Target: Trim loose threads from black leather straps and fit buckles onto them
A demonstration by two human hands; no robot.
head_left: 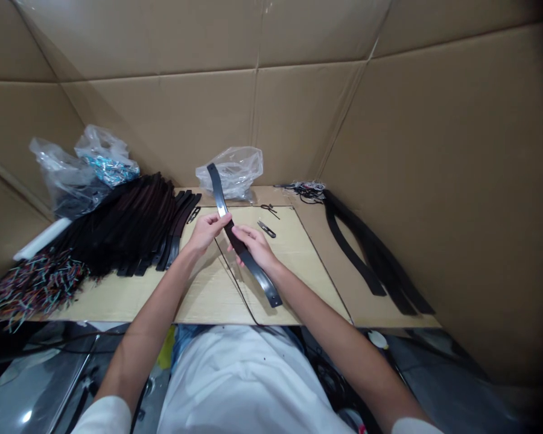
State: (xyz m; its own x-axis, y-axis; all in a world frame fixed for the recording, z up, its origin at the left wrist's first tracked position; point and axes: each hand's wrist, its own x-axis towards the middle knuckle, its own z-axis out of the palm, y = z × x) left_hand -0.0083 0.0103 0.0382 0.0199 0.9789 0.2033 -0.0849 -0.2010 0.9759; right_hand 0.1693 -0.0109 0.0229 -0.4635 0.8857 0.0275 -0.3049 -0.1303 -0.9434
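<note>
Above the worktop (298, 253) middle, the left hand (207, 229) and right hand (253, 246) both pinch a long, glossy, curved black strap (242, 248), its far end raised.

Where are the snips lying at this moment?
In the head view, the snips lie on the mat at centre, just beyond the right hand, which grips the black strap.

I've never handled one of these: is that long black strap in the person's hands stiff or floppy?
Probably semi-stiff: the black strap juts past the left hand and right hand in a gentle curve without drooping. Its glossy sheen suggests a slightly slippery surface. Thin and narrow, it likely weighs little.
</note>
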